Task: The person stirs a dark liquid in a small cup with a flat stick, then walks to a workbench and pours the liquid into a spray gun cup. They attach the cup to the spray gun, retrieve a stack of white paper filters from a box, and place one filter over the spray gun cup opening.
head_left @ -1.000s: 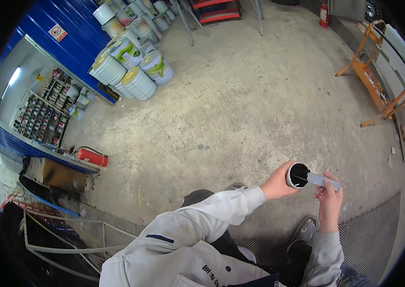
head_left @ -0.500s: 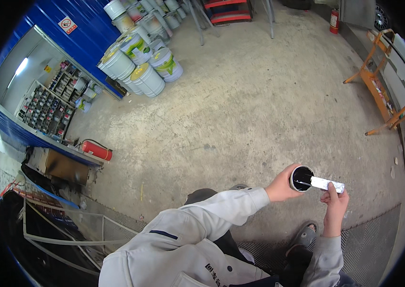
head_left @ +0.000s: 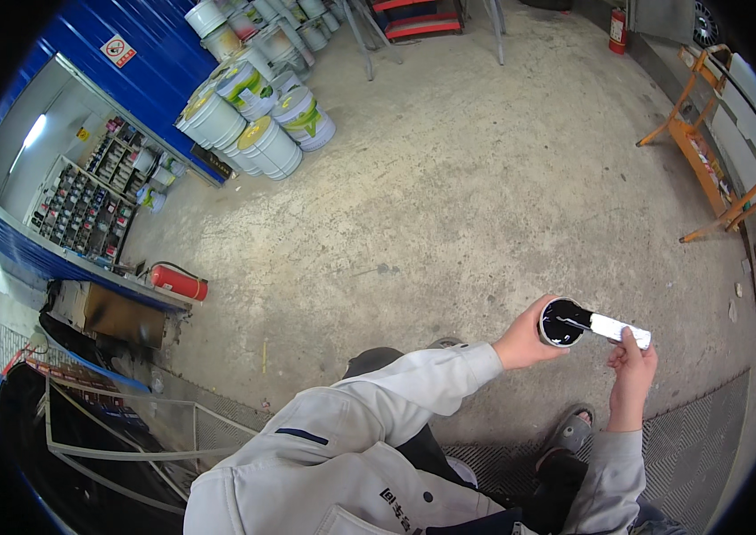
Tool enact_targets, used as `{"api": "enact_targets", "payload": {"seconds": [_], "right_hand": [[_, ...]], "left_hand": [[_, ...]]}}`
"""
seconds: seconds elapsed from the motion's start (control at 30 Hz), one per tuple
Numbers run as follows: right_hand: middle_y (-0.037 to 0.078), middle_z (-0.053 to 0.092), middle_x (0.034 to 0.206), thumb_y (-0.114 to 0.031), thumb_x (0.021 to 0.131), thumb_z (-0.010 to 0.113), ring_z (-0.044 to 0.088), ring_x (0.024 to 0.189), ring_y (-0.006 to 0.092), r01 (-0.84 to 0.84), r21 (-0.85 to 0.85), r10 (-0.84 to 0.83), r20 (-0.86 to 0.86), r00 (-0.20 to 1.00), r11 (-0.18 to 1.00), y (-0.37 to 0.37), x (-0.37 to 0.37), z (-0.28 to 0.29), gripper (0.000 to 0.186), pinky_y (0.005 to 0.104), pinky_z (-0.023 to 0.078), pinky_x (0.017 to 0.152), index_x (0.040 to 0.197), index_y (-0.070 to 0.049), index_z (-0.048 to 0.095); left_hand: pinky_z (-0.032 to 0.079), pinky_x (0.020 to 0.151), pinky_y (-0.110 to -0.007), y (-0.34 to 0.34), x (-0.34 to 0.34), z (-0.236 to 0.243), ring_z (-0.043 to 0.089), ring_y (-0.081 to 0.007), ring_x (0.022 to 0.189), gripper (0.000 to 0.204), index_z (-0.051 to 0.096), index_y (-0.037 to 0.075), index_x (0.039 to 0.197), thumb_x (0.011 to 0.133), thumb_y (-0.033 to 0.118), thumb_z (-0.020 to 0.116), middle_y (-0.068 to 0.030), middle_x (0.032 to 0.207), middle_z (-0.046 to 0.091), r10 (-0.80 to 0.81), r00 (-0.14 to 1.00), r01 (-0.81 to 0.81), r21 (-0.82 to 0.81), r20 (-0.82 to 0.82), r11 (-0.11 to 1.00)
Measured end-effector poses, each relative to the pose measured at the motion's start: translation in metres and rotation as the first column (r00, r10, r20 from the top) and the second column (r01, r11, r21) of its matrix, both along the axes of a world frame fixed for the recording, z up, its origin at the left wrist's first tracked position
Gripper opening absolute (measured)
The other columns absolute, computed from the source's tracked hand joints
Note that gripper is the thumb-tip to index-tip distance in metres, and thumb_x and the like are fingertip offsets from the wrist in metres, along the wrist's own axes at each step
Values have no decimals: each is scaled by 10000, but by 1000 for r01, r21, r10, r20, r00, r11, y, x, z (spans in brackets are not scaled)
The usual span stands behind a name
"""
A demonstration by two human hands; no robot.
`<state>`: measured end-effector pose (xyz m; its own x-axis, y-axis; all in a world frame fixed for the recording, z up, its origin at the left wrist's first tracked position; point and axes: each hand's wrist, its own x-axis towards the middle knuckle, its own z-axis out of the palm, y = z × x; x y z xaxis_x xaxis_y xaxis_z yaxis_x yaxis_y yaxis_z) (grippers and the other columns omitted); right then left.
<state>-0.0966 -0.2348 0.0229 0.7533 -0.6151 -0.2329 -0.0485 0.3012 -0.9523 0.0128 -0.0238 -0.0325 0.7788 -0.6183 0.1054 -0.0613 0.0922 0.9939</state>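
Note:
My left hand [head_left: 521, 338] is wrapped around a small round cup [head_left: 561, 323] of glossy black liquid that looks like paint. The cup's mouth faces up toward me, with a pale rim. Between the thumb and fingers of my right hand [head_left: 632, 366] is a flat white stirring stick [head_left: 614, 329]. Its far end is coated black and lies over the cup's right rim, reaching into the mouth. Whether the tip is under the liquid I cannot tell.
Paint buckets [head_left: 269, 149] are stacked at the far left by a blue wall. A red fire extinguisher [head_left: 179, 282] lies at the left, above a framed panel [head_left: 119, 428]. At the right stands an orange stand [head_left: 699, 160]. Ribbed matting [head_left: 690, 455] covers the floor near my feet.
My right hand and the stick have shifted slightly right, drawing the stick partly out of the cup. More of its blackened end shows. The cup has moved up a little.

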Motion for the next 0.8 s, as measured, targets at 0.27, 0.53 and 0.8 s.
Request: {"api": "enact_targets", "payload": {"seconds": [0.27,0.53,0.8], "right_hand": [[23,681,791,-199,1027,733,541,604,64,24,35,-23,-22,999,999,2,-1,4,170,242,437,544,1042,-39,678],[42,705,828,-184,1030,725,545,618,62,132,16,-133,15,991,991,-20,0,6,152,240,449,557,1045,-43,669],[71,731,857,-191,1035,718,546,597,72,4,85,-2,-13,1000,996,-6,-2,-8,165,250,446,548,1076,-38,674]], "left_hand": [[447,1134,-333,1,1,4,574,-158,1296,789,493,50,1431,769,83,920,-67,1351,605,1,999,-2,-21,-50,1000],[443,1137,-332,0,2,3,568,-154,1304,789,491,49,1434,771,67,918,-62,1352,603,20,1000,-20,-28,-2,999],[440,1141,-334,-5,1,0,564,-149,1296,803,481,48,1449,775,69,918,-61,1359,598,-10,1000,9,-40,-24,999]]}}
